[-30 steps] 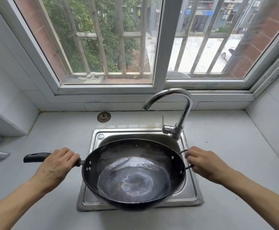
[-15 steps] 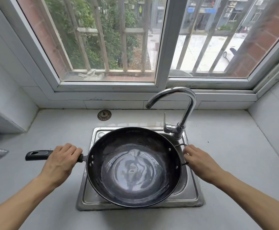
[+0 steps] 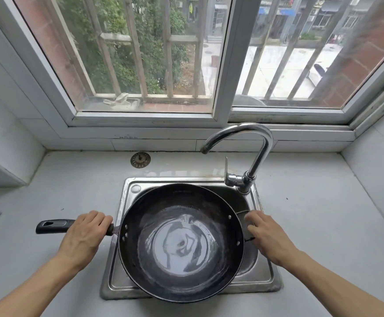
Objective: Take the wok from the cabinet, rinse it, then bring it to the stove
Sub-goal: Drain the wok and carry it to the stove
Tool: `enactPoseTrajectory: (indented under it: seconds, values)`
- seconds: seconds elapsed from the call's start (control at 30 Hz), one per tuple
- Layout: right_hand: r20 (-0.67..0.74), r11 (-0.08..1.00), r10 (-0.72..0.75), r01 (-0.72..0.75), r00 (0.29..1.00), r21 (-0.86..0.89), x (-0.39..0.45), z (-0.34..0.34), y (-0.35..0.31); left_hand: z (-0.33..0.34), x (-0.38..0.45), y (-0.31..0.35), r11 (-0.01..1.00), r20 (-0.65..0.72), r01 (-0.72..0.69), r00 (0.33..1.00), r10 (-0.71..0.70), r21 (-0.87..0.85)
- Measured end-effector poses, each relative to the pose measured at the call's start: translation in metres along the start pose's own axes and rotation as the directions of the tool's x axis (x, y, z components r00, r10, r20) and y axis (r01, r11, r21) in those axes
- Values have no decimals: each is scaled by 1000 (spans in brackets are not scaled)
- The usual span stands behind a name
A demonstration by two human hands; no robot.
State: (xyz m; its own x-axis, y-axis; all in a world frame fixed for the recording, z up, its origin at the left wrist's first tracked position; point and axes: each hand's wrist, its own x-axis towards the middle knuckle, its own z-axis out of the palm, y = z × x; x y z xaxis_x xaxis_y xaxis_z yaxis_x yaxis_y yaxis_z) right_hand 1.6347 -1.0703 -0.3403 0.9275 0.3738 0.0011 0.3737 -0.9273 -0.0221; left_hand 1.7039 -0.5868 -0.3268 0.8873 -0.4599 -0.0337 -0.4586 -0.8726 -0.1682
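Wok (image 3: 182, 242) handle points left.

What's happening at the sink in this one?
A person holds a black wok over the steel sink. The left hand grips the long handle; the right hand holds the small loop handle on the opposite side. A shallow pool of water sits in the wok's bottom. No water is running from the faucet, and a drain strainer lies on the counter behind the sink.

I see my left hand (image 3: 84, 234) and right hand (image 3: 266, 236) holding the wok (image 3: 182, 242) over the sink (image 3: 264, 280), lower centre of frame.
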Motion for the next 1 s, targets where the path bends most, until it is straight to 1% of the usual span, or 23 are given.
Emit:
enactPoseTrajectory:
  seconds: [0.1,0.23,0.3,0.37,0.43,0.5,0.6,0.73,0.87,1.0]
  values:
    - [51,999,33,-35,998,39,0,-5,0,0,2,-1,999,15,2,1000,-1,-53]
    - [234,992,90,-109,968,71,11,-8,7,-6,6,-2,990,71,19,997,-9,-136]
    - [331,982,130,-167,935,86,22,-11,13,-10,8,-3,984,127,33,992,-10,-177]
    - [445,982,154,-186,882,29,37,-14,17,-13,9,-4,979,188,60,982,-23,-196]
    - [531,987,160,-148,832,-65,51,-17,19,-13,10,-5,975,213,89,976,-45,-205]
    - [585,989,145,-107,798,-98,60,-18,20,-14,12,-6,975,236,95,971,-46,-200]
    - [621,992,117,-64,775,-108,66,-18,19,-17,17,-6,979,298,83,954,-24,-187]
    - [613,993,112,-67,782,-96,66,-19,16,-25,24,-2,985,370,109,928,-54,-131]
    - [582,992,118,-69,805,-106,62,-22,13,-28,22,5,991,365,107,928,-72,-76]
    - [510,994,102,-76,854,-73,55,-27,17,-38,10,10,991,294,114,952,-91,-62]
